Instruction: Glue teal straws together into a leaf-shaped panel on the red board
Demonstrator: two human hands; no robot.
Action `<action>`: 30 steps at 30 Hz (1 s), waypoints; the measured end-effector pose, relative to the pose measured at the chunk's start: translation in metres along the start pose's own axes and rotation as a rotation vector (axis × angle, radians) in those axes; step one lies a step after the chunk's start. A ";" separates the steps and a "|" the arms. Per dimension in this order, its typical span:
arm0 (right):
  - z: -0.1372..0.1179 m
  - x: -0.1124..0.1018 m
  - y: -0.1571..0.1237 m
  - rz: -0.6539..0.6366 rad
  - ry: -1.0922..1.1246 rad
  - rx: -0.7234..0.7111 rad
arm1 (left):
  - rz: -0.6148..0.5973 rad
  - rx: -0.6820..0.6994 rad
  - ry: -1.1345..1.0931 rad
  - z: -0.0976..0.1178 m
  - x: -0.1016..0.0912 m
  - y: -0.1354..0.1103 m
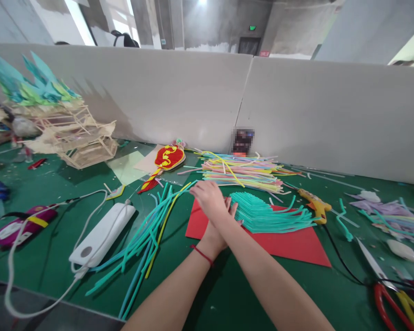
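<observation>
My forearms cross over a red paper sheet (296, 241) on the green table. My right hand (209, 198) lies on top, with its fingers curled down at the top ends of a loose bunch of teal, blue and yellow pipe cleaners (148, 234), apparently pinching one. My left hand (227, 220), with a red string at the wrist, is mostly hidden beneath it. Its fingertips rest flat against a fan of glued teal pipe cleaners (262, 214) lying on the red sheet.
A pile of pastel pipe cleaners (241, 172) lies behind, with a yellow glue gun (313, 202) to the right. A white power bank (101, 236) with a cable is on the left, and red-handled scissors (382, 285) are at the right. A red and yellow ornament (167, 158) and a wooden model (76, 133) sit further back, before a grey partition (193, 96).
</observation>
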State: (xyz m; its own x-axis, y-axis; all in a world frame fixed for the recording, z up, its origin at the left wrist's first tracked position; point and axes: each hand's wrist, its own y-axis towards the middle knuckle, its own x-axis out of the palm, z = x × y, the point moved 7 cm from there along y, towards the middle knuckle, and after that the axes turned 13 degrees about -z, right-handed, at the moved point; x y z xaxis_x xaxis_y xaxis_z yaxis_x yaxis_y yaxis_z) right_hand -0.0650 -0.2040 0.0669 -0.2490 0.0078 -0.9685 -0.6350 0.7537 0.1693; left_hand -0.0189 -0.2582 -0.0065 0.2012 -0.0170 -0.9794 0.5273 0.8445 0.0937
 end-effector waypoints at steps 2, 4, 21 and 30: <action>0.030 -0.020 -0.017 0.195 0.093 0.149 | -0.066 0.020 -0.048 0.001 -0.007 0.002; 0.060 -0.032 -0.038 0.350 0.245 0.251 | -0.103 -0.010 -0.100 0.000 -0.015 0.003; 0.174 -0.040 -0.262 0.475 1.036 0.678 | 0.120 -0.147 -0.306 -0.018 -0.037 0.002; 0.153 -0.048 -0.266 0.600 0.770 0.620 | 0.200 -0.145 -0.388 -0.023 -0.044 -0.002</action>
State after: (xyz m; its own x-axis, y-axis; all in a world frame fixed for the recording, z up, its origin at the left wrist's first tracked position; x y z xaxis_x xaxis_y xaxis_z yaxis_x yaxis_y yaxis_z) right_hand 0.2281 -0.3042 0.0403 -0.9041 0.2315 -0.3591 0.1506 0.9592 0.2392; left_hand -0.0479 -0.2467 0.0320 0.5961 -0.0215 -0.8026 0.3312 0.9172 0.2214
